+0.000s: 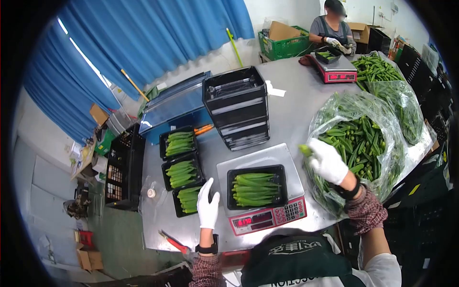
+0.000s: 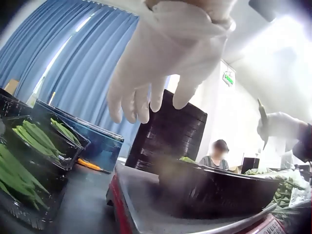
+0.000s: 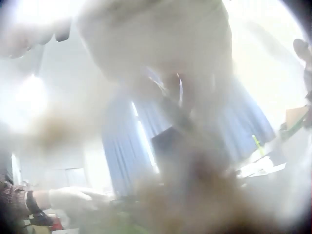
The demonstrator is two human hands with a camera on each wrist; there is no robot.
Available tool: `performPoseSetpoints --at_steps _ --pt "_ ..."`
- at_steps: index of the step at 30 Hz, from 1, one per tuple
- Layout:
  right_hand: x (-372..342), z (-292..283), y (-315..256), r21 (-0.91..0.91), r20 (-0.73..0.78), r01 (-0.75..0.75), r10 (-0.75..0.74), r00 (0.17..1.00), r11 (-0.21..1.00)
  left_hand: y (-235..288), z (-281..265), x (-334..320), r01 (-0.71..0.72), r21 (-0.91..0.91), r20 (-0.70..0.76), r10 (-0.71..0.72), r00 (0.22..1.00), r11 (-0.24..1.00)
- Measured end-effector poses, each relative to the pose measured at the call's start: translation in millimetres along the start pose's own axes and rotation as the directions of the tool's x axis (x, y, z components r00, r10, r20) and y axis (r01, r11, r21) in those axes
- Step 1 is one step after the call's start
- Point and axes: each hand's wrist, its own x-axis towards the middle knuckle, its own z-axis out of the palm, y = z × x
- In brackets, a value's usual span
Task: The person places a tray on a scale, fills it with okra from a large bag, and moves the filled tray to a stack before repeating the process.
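My gloved right hand (image 1: pixel 328 161) pinches an okra pod (image 1: pixel 304 150) between the scale and a clear plastic bag (image 1: pixel 318 119) full of okra. The left wrist view also shows this pod (image 2: pixel 263 119) standing out from the fingers. On the red and silver scale (image 1: pixel 292 167) sits a black tray (image 1: pixel 230 200) with okra (image 1: pixel 256 189) lined up in it. My gloved left hand (image 1: pixel 208 206) has its fingers extended, left of that tray, and holds nothing. The right wrist view is mostly blurred.
Three filled okra trays (image 1: pixel 180 173) stand in a row at the left. Behind the scale rises a stack of black trays (image 1: pixel 239 105). Red-handled scissors (image 1: pixel 174 243) lie near the front edge. Across the table a person (image 1: pixel 330 31) works at another scale (image 1: pixel 339 75).
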Motion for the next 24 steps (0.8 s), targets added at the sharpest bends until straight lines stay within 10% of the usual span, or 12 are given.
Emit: performPoseSetpoints --at_steps 5,8,11,16,20,24 --pt "37 77 -59 0.019 0.043 0.182 -0.183 0.982 0.983 5 2 -9 0.005 -0.005 -0.012 -0.005 1.000 1.000" --pt "35 146 -49 -0.363 0.210 0.350 -0.290 0.934 0.864 -13 12 -19 0.148 -0.161 0.069 -0.139 0.988 0.976" --pt "30 138 -50 -0.333 0.448 0.377 -0.207 0.870 0.864 -26 22 -29 0.163 -0.029 0.120 -0.159 0.980 0.986" --pt "18 67 -25 -0.259 0.160 0.004 0.039 0.986 0.966 -18 34 -37 0.466 -0.213 0.269 -0.407 0.873 0.859" --pt "-19 74 21 -0.324 0.260 -0.185 0.275 0.926 0.928 -18 48 -36 0.539 -0.428 0.318 -0.437 0.841 0.726" --pt "-20 101 -1 0.072 0.506 -0.381 0.296 0.810 0.922 -24 49 -40 0.474 -0.658 0.243 -0.431 0.869 0.585"
